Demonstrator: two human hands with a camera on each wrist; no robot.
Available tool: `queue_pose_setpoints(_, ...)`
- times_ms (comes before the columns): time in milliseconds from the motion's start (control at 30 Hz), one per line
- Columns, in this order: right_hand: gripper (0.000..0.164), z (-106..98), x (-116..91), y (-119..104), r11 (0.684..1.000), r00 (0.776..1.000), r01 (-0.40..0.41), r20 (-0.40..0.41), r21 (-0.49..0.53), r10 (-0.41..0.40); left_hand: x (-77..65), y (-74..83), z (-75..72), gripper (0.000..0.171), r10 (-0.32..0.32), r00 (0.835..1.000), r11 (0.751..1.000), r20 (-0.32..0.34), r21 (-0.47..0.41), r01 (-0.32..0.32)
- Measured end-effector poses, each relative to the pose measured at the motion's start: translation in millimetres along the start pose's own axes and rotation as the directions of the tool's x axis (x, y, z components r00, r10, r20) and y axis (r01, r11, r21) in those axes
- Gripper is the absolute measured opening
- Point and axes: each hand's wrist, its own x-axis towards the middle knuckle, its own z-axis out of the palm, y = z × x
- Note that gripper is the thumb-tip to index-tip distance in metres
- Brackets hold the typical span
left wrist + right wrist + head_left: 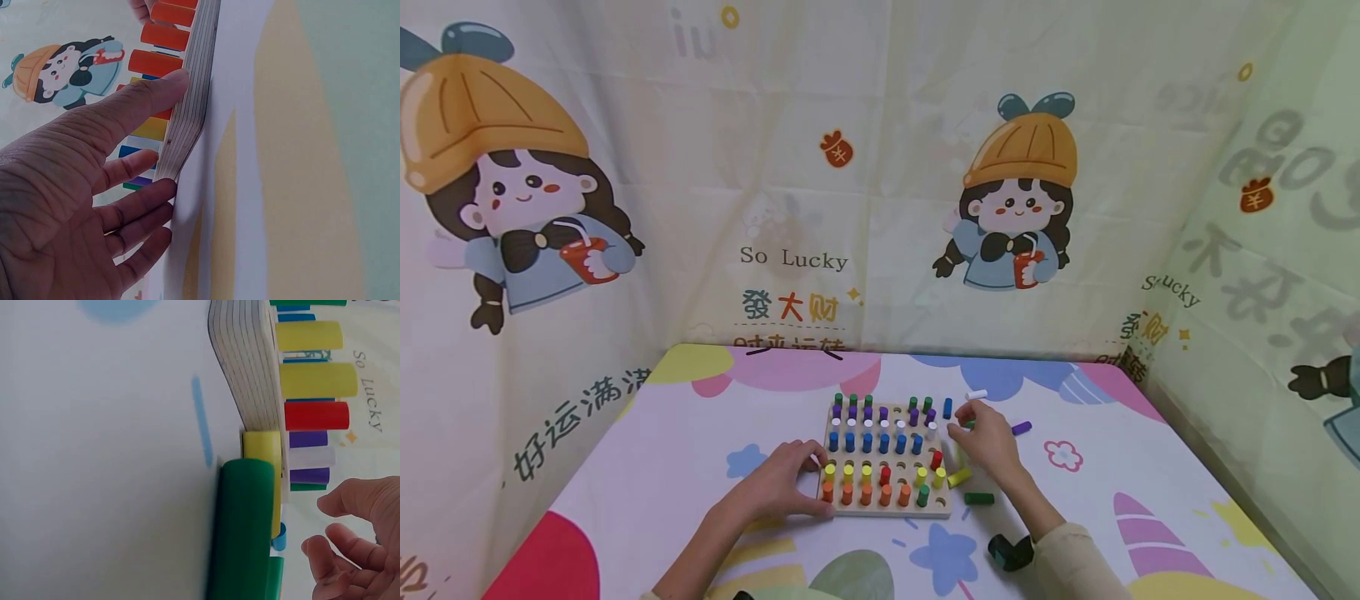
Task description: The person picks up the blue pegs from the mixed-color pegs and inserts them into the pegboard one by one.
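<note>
A wooden pegboard (891, 514) stands on the table, with rows of coloured pegs upright in its holes and some holes bare. At its left side, my left hand (778, 483) touches the board, thumb at the near corner and fingers spread along the edge. In the left wrist view, the thumb lies against the layered wooden side beside the orange pegs (156, 62). My right hand (988, 442) is just off the board's right side, over loose pegs. Its thumb and fingers (320, 565) are bent and apart, with nothing between them in the right wrist view.
Loose pegs lie right of the board: white (976, 394), blue (947, 408), purple (1022, 427), yellow (958, 477) and green (979, 498). A black object (1010, 552) is by the right sleeve. A patterned cloth wall (887, 208) rises behind the table.
</note>
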Motion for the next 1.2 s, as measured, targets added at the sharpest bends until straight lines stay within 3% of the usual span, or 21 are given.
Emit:
queue_pose_setpoints(300, 0.028, 3.7, 10.6, 2.1, 0.997, 0.997, -0.074, -0.006, 0.029, 0.075, 0.2, -1.3, -0.6, 0.056, -0.004, 1.0, 1.0, 0.0, 0.0, 0.004)
queue_pose_setpoints(700, 0.025, 13.2, 25.0, 8.5, 0.991, 0.994, -0.105, -0.019, 0.082, 0.107, 1.8, -2.8, -0.2, 0.057, -0.004, 1.0, 1.0, 0.009, -0.002, 0.004)
queue_pose_setpoints(900, 0.028, 18.0, 29.1, 7.6, 0.981, 0.984, -0.175, -0.005, 0.084, 0.176, 1.3, -2.6, -0.2, 0.058, -0.002, 1.0, 1.0, 0.008, -0.002, 0.003)
queue_pose_setpoints(1200, 0.028, 21.6, 35.9, 8.7, 0.982, 0.982, -0.188, -0.001, 0.029, 0.188, 1.8, -2.6, -0.2, 0.057, 0.0, 1.0, 1.0, 0.013, -0.008, 0.0)
